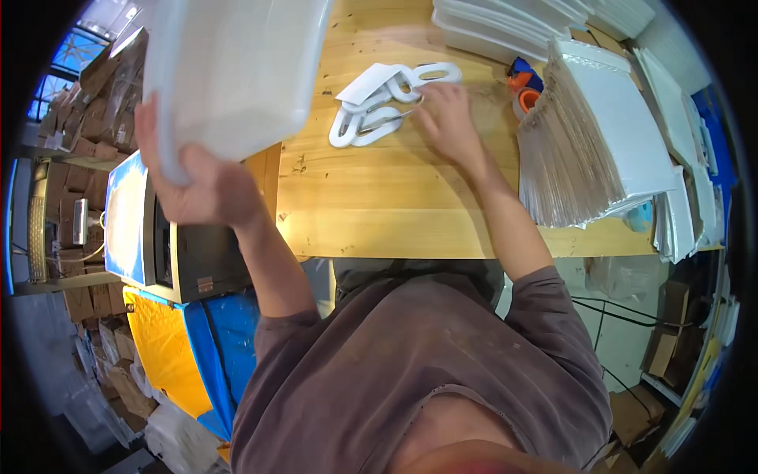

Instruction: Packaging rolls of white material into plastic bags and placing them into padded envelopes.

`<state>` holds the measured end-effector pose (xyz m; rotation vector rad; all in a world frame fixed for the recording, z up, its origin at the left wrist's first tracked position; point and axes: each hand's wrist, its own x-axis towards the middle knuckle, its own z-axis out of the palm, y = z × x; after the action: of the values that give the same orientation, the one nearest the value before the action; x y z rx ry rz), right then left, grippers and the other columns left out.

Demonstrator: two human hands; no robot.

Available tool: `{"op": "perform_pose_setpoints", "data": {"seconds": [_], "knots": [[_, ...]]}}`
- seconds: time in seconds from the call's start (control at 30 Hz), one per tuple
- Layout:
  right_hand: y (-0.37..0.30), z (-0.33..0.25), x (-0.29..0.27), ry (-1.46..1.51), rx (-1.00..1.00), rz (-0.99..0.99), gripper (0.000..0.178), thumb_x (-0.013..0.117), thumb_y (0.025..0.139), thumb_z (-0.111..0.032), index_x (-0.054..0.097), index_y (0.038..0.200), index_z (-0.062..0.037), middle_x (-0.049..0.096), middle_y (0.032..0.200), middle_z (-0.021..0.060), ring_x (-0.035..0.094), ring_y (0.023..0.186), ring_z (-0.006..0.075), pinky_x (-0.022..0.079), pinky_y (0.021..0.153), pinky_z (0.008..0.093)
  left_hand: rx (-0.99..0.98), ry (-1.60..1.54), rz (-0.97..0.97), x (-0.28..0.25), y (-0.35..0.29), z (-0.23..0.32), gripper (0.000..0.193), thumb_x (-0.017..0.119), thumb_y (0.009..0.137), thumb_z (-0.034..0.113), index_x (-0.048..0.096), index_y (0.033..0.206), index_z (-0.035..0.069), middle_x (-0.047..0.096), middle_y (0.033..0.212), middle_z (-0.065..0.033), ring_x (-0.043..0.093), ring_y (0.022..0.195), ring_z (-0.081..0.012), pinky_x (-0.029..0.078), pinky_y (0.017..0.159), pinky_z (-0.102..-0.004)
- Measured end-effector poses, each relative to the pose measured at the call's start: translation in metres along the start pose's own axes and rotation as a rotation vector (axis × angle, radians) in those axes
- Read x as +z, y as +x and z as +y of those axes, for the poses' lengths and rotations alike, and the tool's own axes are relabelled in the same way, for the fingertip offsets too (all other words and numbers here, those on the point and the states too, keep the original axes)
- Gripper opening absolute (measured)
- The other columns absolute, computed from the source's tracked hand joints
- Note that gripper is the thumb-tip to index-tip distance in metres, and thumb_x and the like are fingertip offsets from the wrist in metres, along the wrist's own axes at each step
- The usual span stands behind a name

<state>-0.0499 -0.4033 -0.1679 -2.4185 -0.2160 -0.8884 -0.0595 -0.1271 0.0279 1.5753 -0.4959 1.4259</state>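
On the left, my left hand [201,186] is closed on the near corner of a translucent white plastic bin [237,79]. The bin is raised and tilted at the left side of the wooden table, and the frame's upper edge cuts it off. My right hand [448,118] reaches across the tabletop with thumb and fingers apart, at the right side of a small pile of white oval rings [355,126]. Its fingertips seem to touch the pile. A white rectangular card or flat piece [369,84] lies over part of the rings.
At the right of the wooden table [379,213] stands a thick stack of white padded mailers [608,126]. An orange and blue tape dispenser [524,87] is beside it. White trays [489,31] are stacked at the back. A box-like cabinet [201,257] stands left of the table.
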Motion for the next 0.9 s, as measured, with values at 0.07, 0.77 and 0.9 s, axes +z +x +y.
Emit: {"op": "perform_pose_setpoints", "data": {"seconds": [0.07, 0.77, 0.9], "knots": [[-0.001, -0.021, -0.003, 0.215, -0.101, -0.135, 0.040, 0.067, 0.090, -0.020, 0.064, 0.127, -0.0062, 0.061, 0.131, 0.0116, 0.054, 0.114, 0.0319, 0.041, 0.103, 0.0409, -0.427, -0.121, 0.316, -0.005, -0.004, 0.007, 0.052, 0.051, 0.079, 0.001, 0.063, 0.129, -0.002, 0.067, 0.124, -0.0190, 0.064, 0.113, -0.0346, 0.051, 0.103, -0.0449], [-0.066, -0.098, -0.229, 1.565, -0.158, 0.403, 0.078, 0.053, 0.097, -0.059, 0.031, 0.159, -0.0187, 0.039, 0.160, 0.0053, 0.044, 0.140, 0.0257, 0.033, 0.118, 0.0476, -0.535, -1.074, -0.680, 0.017, -0.104, 0.068, 0.058, 0.056, 0.094, 0.016, 0.041, 0.149, 0.003, 0.051, 0.146, -0.0162, 0.051, 0.131, -0.0307, 0.041, 0.110, -0.0410], [-0.055, -0.110, -0.345, 1.090, 0.189, 1.000, 0.073, 0.054, 0.095, -0.058, 0.038, 0.154, -0.0177, 0.044, 0.154, 0.0095, 0.045, 0.137, 0.0297, 0.038, 0.112, 0.0534, -0.566, -0.767, -0.870, 0.033, -0.114, 0.054, 0.051, 0.057, 0.096, 0.011, 0.046, 0.144, 0.000, 0.054, 0.144, -0.0173, 0.054, 0.129, -0.0315, 0.041, 0.110, -0.0420]]}}
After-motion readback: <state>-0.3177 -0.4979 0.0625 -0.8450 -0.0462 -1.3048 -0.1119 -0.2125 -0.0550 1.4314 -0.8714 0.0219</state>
